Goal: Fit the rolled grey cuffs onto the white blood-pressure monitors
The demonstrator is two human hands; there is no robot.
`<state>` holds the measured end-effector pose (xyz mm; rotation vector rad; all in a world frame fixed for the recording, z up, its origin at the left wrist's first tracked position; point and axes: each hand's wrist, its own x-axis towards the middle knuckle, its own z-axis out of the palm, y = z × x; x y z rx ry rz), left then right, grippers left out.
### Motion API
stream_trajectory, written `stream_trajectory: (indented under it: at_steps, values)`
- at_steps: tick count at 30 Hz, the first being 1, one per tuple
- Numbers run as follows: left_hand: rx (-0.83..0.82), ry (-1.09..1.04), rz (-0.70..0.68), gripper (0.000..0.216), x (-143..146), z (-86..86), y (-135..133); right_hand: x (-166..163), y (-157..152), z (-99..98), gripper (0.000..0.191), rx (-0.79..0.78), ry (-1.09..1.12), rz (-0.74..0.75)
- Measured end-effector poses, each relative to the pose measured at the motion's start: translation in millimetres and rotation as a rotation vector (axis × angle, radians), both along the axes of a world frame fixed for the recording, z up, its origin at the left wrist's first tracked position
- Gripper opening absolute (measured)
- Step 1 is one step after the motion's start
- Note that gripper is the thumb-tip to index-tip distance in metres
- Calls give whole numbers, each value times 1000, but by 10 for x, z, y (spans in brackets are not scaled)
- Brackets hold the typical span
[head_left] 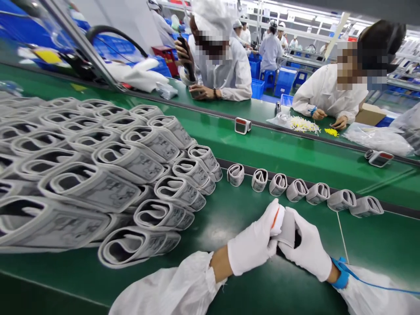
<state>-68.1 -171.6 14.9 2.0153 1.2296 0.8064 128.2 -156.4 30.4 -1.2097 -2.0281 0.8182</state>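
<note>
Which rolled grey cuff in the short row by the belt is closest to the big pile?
The leftmost cuff, at the row's end beside the pile; the other six sit farther right.

across the green worktop (262,291) from me, a person in white (234,72) holds up a dark object (189,70). farther to my right, a second person (328,85) leans over a heap of pale pieces (303,124) and a smaller yellow pile (331,131), with a clear plastic bag (377,138) nearby and a cardboard box (370,114) behind. on my left a metal post (80,41) slants near a curved black tube (114,29). beyond, i see blue bins (285,82) and a blue stool (269,78).
</note>
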Motion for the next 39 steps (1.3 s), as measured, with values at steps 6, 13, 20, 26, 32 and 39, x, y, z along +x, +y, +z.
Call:
stream_trajectory:
  at_steps: [6,13,20,26,32,39]
  values:
    - [-70,-288,101,88,-49,39,36,150,30,-99,68,12,90,162]
    - [-354,-728,68,51,-86,161,112,191,166,-228,34,-79,150,2]
    - [-531,-994,79,32,-2,240,154,161,190,-240,46,28,174,113]
    - [-780,-1194,112,50,68,379,133,128,136,-158,49,-77,123,211]
    - [-916,-1312,129,40,166,270,96,41,35,-78,34,48,57,90]
    - [-968,-1387,35,39,200,149,137,-17,21,-69,29,31,92,42]
